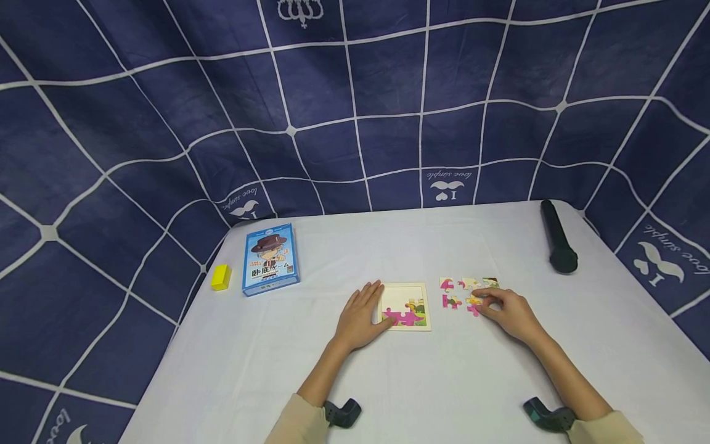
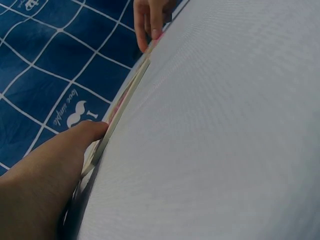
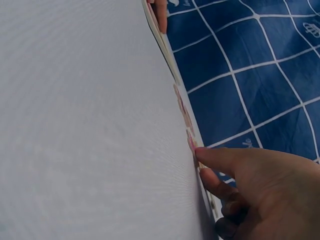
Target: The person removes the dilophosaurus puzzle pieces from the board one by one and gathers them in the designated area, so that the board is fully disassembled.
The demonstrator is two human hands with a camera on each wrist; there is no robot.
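Our left hand [image 1: 360, 314] lies flat, thumb spread wide from its straight fingers, against the left edge of a square, cream-coloured, shallow wooden tray [image 1: 396, 294]. Our right hand [image 1: 510, 314] narrows thumb and forefinger on a small pink-and-yellow jigsaw piece [image 1: 473, 301], on the table to the tray's right. Within the tray we find joined pink-and-green jigsaw pieces [image 1: 405, 317] along the bottom and up the right side; its upper left shows bare cream base. Loose, multicoloured jigsaw pieces [image 1: 452, 301] lie between the tray and our right hand. On the white cloth-covered table [image 1: 410, 388], far left, rests a blue rectangular box [image 1: 270, 259] with a brown-hatted cartoon figure; we read "卧底ゲーム", but cannot see inside. Upside-down white lettering on the navy, white-gridded curtain [image 1: 388, 148] reads "love simple".
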